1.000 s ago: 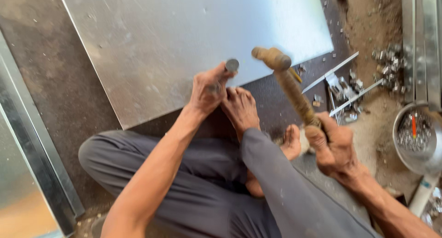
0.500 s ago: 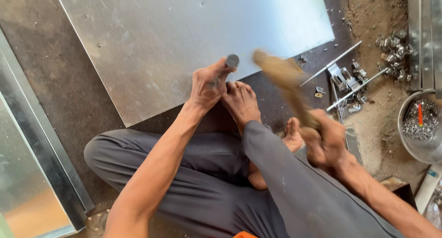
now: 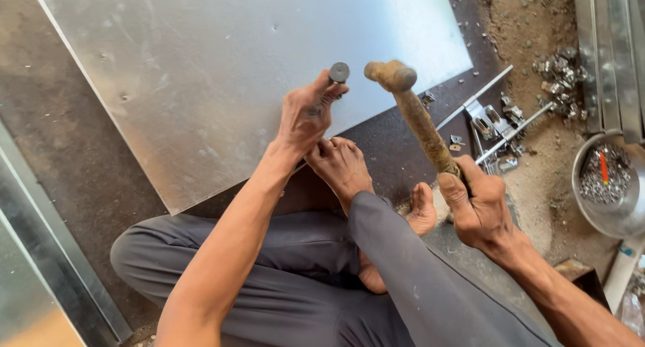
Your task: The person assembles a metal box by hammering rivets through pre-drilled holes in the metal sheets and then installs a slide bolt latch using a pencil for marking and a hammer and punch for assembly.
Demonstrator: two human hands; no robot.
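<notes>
Round steel punch [image 3: 338, 73] clenched in left hand [image 3: 306, 115]; right hand [image 3: 478, 202] grips rusty hammer [image 3: 411, 112].

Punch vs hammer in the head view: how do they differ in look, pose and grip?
The punch is short, grey metal with a flat round top; the hammer is longer, with a rusty brown head and worn handle. The punch stands near upright on the metal sheet, gripped in the left hand; the hammer is raised off the sheet and slanted, gripped low on its handle by the right hand. Both are held in closed fists, their tops close together.
</notes>
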